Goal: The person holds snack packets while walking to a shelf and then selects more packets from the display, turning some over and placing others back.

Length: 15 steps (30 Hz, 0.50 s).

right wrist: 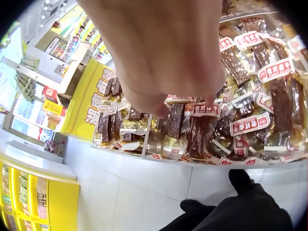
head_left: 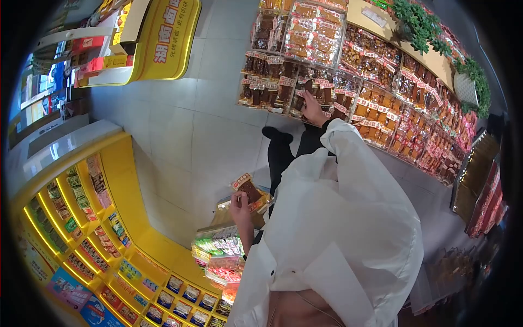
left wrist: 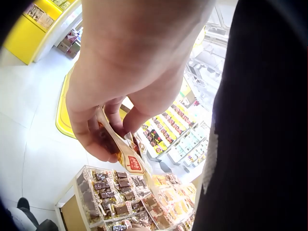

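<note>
Raised over the floor, my left hand [head_left: 240,210] pinches a clear snack packet [head_left: 248,189] with a dark brown slab inside and a cream-and-red label. In the left wrist view the packet's label [left wrist: 134,163] hangs below the thumb and fingers. My right hand [head_left: 314,110] reaches down into a bin of similar packets by the front edge of the display. From the right wrist, the thumb and fingertips [right wrist: 208,100] stand apart, right at the upper ends of brown snack packets [right wrist: 199,130]. The palm and most fingers are hidden behind the back of that hand.
Clear-walled bins [head_left: 376,111] of wrapped snacks fill the display, with potted plants [head_left: 417,24] along its far side. A yellow counter [head_left: 174,49] stands across the tiled floor [head_left: 169,120]. Yellow shelves [head_left: 136,201] curve around the left, and bright packets [head_left: 218,245] are stacked beside my left arm.
</note>
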### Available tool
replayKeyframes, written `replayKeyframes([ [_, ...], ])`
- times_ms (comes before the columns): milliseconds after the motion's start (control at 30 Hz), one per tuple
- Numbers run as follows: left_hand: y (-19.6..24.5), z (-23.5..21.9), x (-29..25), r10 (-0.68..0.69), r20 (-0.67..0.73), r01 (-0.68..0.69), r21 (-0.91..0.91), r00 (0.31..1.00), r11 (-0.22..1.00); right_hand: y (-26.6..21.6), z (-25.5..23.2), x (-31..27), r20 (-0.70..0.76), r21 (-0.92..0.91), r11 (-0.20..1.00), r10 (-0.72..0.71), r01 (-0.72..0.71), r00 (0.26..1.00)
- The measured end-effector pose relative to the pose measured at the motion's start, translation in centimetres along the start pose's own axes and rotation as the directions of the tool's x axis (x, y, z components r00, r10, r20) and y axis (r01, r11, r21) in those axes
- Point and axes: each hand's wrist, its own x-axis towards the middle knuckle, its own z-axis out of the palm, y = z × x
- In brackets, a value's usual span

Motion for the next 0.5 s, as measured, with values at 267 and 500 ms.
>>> replayKeyframes([
  [267, 3.0, -1.7, 7.5, -0.059, 0.188, 0.067, -0.035, 0.980, 0.997, -1.7, 1.9, -0.6, -0.164, 0.029, 0.999, 0.032, -0.027, 0.986],
  [500, 6.7, -4.2, 13.5, -0.021, 0.278, -0.014, 0.122, 0.960, 0.992, -2.9, 3.0, 0.3, -0.150, 0.080, 0.996, -0.025, 0.037, 0.988],
])
